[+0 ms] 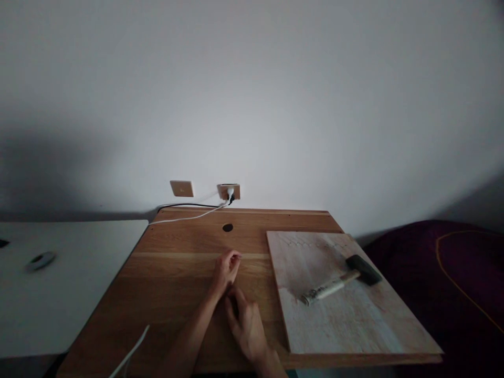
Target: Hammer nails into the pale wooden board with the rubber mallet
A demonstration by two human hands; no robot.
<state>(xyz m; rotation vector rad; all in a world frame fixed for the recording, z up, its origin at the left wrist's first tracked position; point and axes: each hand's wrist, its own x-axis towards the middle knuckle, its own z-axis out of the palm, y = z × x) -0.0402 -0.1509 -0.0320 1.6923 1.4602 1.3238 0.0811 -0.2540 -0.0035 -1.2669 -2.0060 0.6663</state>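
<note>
My left hand point(227, 269) rests over the middle of the wooden desk point(165, 294). Its fingers are curled in towards the thumb, and whatever they might hold is hidden. Just below it, close to my left wrist, is my right hand point(249, 323), with thumb and bent forefinger brought together at the tips; nothing I can name shows between them. To the right of both hands lies a pale, worn wooden board point(334, 325). On the board a hammer point(331, 287) with a dark head and a whitish, stained handle lies at a slant, apart from my hands.
A white table point(79, 299) bearing a computer mouse point(41, 260) adjoins on the left. A white cable point(189, 218) runs to a wall socket point(229, 191). Another cable end point(132, 350) rises at front left. A dark purple beanbag-like shape point(413, 262) stands right.
</note>
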